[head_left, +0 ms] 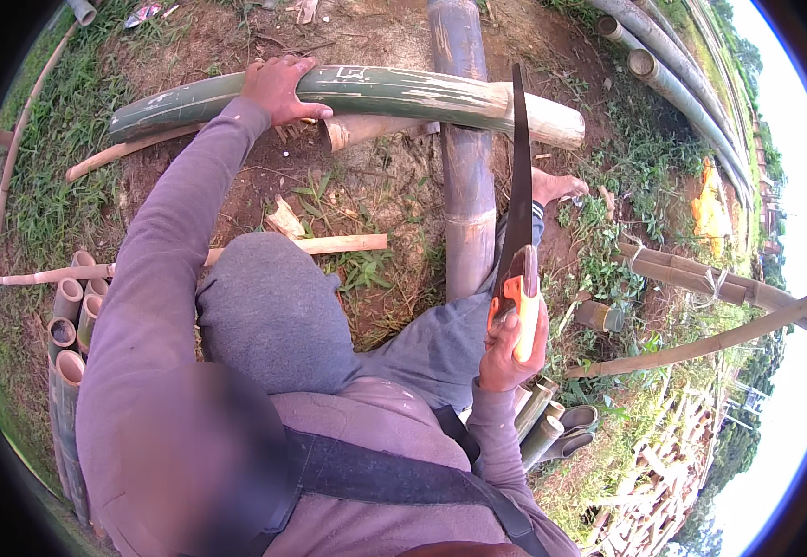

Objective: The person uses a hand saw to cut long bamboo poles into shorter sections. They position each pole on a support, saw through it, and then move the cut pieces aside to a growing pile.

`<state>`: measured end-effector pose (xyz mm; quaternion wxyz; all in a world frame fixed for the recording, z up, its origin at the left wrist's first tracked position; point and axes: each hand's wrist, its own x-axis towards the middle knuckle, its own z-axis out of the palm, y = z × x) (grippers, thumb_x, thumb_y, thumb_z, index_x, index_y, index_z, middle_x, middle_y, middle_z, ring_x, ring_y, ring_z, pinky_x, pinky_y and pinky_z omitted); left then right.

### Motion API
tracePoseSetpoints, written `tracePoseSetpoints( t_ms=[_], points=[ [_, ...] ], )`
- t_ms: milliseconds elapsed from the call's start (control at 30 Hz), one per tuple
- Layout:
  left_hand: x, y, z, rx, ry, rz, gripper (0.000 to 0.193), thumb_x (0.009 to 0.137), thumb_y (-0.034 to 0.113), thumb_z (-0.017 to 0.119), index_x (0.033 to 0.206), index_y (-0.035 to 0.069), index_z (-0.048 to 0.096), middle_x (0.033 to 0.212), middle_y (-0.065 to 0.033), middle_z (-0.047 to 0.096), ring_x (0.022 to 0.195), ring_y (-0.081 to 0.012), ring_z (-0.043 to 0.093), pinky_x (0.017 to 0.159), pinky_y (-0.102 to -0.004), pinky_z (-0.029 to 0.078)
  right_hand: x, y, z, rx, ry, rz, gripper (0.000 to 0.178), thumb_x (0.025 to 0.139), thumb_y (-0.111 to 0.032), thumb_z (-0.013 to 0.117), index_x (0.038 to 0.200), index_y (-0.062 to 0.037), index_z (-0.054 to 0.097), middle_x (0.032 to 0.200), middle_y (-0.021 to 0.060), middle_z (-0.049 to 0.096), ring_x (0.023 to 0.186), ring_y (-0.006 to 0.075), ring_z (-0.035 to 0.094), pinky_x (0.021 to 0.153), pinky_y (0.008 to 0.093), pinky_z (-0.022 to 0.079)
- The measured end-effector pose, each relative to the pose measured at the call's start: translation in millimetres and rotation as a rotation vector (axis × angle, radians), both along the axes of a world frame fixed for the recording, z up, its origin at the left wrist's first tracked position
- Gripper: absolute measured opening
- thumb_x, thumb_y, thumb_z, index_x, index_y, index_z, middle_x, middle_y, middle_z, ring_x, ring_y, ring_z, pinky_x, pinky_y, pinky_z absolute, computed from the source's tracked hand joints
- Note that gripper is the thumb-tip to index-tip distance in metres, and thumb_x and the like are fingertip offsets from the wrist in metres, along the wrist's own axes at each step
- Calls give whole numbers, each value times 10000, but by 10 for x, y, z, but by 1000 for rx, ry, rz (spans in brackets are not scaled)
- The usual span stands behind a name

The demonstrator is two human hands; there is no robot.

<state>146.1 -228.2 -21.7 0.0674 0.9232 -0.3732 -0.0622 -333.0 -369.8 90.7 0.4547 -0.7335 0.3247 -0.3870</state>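
Observation:
A thick, green bamboo pole (375, 91) with scraped pale patches lies crosswise ahead of me, over a greyish bamboo log (470, 237). My left hand (278, 90) is closed over its left part, thumb on the near side. In my right hand (513, 357) is a handsaw (521, 186), gripped by its orange handle. Its dark blade points away from me and passes in front of the pole's pale right part. Whether the blade touches the pole I cannot tell. Under the pole lies a shorter piece of bamboo (361, 132).
Cut bamboo tubes (71, 368) stand at my left, and more tubes (540, 429) lie by my right forearm. Long poles (686, 97) stretch along the far right. A tied bamboo rail (700, 278) is at the right. A split strip (348, 243) lies beyond my knee.

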Motion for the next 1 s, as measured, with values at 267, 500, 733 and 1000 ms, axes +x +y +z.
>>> tracePoseSetpoints(
  t_ms=[267, 500, 733, 1000],
  points=[
    [-31, -56, 193, 71, 49, -18, 1215, 661, 939, 731, 1604, 206, 511, 1514, -111, 625, 1405, -347, 590, 1167, -585, 427, 1020, -890, -126, -72, 6, 0, 383, 1063, -132, 712, 1403, 27, 637, 1006, 49, 697, 759, 77, 618, 666, 233, 516],
    [-19, -19, 152, 51, 8, -3, 1172, 695, 906, 747, 1610, 218, 498, 1545, -102, 600, 1431, -330, 570, 1170, -620, 408, -20, -28, 1, 103, -75, 42, 480, 1089, -142, 652, 1499, 76, 530, 1373, 172, 674, 1059, 187, 719, 889, 283, 606],
    [-59, -107, 183, 46, 39, -27, 1159, 708, 891, 750, 1621, 230, 483, 1551, -93, 592, 1448, -327, 550, 1192, -630, 388, 1301, -939, 84, -40, -3, 35, 338, 1061, -98, 707, 1376, 16, 658, 1005, 21, 711, 745, 57, 610, 646, 223, 513],
    [-59, -49, 232, 96, 87, 3, 1172, 724, 837, 783, 1645, 201, 436, 1618, -105, 523, 1510, -338, 474, 1228, -690, 310, -63, 200, 73, 31, -15, -48, 458, 1076, -191, 694, 1479, 0, 592, 1098, 82, 747, 640, 53, 575, 531, 207, 457]
  ],
)
